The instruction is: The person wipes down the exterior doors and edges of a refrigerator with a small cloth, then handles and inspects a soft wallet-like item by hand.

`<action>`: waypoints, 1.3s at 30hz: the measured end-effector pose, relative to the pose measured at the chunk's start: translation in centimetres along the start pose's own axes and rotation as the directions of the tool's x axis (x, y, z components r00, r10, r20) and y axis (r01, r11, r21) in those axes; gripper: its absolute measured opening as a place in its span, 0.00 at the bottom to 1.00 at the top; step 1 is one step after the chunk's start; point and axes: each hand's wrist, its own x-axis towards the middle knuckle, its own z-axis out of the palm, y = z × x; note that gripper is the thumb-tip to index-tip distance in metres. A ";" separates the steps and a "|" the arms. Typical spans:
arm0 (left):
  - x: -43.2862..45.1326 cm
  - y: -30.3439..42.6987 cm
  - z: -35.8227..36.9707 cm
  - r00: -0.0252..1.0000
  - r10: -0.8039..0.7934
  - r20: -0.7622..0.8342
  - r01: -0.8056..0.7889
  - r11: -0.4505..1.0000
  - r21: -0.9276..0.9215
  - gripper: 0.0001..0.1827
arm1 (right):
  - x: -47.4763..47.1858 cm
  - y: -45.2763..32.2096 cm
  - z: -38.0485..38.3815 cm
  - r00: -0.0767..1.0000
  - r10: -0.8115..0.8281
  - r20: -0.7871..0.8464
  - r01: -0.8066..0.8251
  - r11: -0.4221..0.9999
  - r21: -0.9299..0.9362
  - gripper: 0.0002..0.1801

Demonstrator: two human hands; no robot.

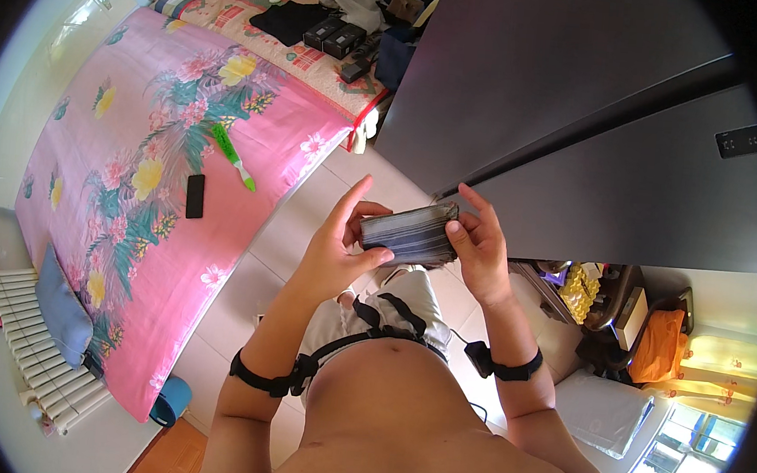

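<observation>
In front of my belly I hold a thick stack of thin, card-like sheets (410, 234), dark grey with pale, worn edges, tilted up at its right end. My left hand (343, 250) grips the left end, thumb along the near side and index finger raised off it. At the other end, my right hand (484, 255) pinches a corner with its thumb, its index finger also pointing up. The fingers hide part of both ends. A black strap (267, 378) circles my left forearm, and another strap (516, 367) with a small box is on my right.
To the left stands a bed with a pink floral sheet (153, 219), bearing a green brush (233, 157) and a black phone (195, 196). A tall grey refrigerator (592, 153) rises ahead on the right. A blue bin (172, 400) stands by the bed's corner.
</observation>
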 end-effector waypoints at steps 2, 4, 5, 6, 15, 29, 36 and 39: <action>0.0 0.0 -0.1 1.000 0.030 -0.008 -0.031 0.999 -0.044 0.55 | 0.0 0.3 0.0 1.000 0.010 0.001 -0.010 1.000 -0.003 0.28; 0.1 0.3 0.0 0.998 0.060 -0.030 -0.063 0.995 -0.078 0.56 | 0.0 1.0 0.0 0.999 -0.021 -0.039 0.020 1.000 -0.013 0.26; 0.1 0.5 0.0 0.998 0.061 -0.031 -0.063 0.995 -0.078 0.56 | 0.0 1.2 0.0 0.999 -0.021 -0.038 0.021 1.000 -0.013 0.26; 0.0 0.7 -0.1 0.999 0.041 -0.032 -0.043 0.996 -0.079 0.55 | 0.0 1.2 0.0 0.998 -0.049 -0.036 0.050 0.999 0.008 0.25; -0.3 0.5 -0.7 0.998 -0.051 -0.038 0.046 0.991 -0.128 0.34 | -0.4 0.1 0.7 0.988 -0.117 0.096 0.101 0.982 0.158 0.31; 2.1 3.6 3.4 1.000 -0.016 -0.025 0.008 0.964 -0.267 0.28 | 3.2 -2.1 -4.3 0.971 0.097 0.220 -0.190 0.870 0.456 0.38; 3.7 4.2 5.6 0.981 0.000 -0.196 -0.014 0.997 -0.071 0.26 | 7.7 -2.5 -6.6 0.897 0.141 0.420 -0.365 0.773 0.519 0.37; 4.9 4.4 6.6 0.965 0.039 -0.258 -0.027 0.998 0.050 0.24 | 9.8 -2.2 -7.6 0.871 0.119 0.477 -0.387 0.764 0.517 0.36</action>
